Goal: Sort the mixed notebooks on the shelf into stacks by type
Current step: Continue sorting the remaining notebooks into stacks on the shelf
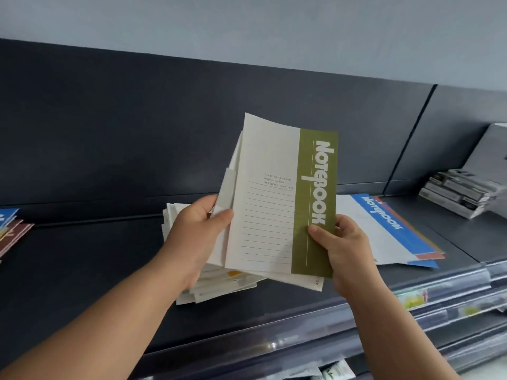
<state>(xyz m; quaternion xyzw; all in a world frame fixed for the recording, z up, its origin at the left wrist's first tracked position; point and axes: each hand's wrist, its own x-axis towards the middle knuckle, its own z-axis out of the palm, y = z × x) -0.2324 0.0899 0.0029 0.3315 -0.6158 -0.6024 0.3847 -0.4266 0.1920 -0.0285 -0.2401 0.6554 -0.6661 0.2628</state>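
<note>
Rising above right grip point(344, 244) (green notebook point(271, 209))

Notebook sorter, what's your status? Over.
Left hand grips white notebook bunch. Right hand pinches green notebook, held up. Blue notebooks flat on shelf behind. Nothing blocking.

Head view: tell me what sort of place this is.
Likely a stationery shop: a dark display shelf with clear price-label strips along its front edge, several notebook stacks, like the blue notebooks, and the green notebook held in the left hand and right hand.
</note>
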